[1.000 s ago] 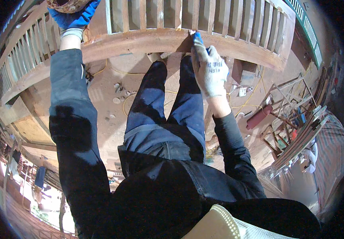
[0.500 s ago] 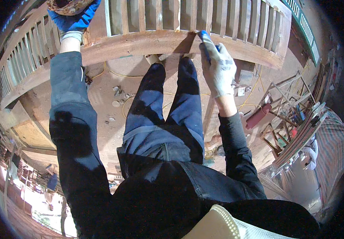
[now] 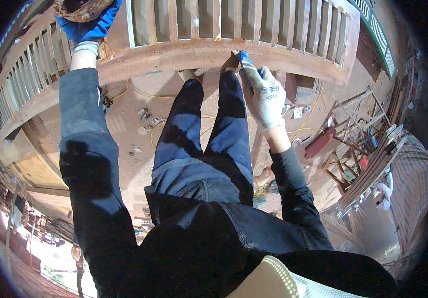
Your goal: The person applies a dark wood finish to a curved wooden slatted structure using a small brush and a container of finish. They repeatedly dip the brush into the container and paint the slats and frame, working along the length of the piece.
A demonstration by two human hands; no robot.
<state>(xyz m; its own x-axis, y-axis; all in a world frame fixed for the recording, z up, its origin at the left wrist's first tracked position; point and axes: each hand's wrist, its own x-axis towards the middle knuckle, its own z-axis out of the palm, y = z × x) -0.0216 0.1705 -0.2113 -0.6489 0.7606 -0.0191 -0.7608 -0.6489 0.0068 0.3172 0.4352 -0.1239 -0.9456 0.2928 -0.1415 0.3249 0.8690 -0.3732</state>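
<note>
My left hand (image 3: 86, 31), in a blue-palmed glove, grips a round, open-topped container (image 3: 86, 11) with a crusted, brown-stained rim. It is partly cut off by the top edge, over the left part of a long slatted wooden frame (image 3: 174, 58). My right hand (image 3: 262, 94), in a white glove with blue fingers, is closed at the frame's curved front rail. Something small and dark shows at its fingertips against the wood; its kind is too hidden to tell. A dark shadow falls on the rail there.
My legs (image 3: 179, 144) stand below the rail. A yellow cord (image 3: 155, 95) snakes over the dusty floor among scraps. At right lie a dark red roll (image 3: 320, 142), thin wooden frames and a striped cloth (image 3: 415, 184). A wooden board (image 3: 40, 166) leans at left.
My right hand has moved slightly left and toward me, its fingertips going from the rail's upper edge down onto its face. My left hand has shifted slightly left with the container.
</note>
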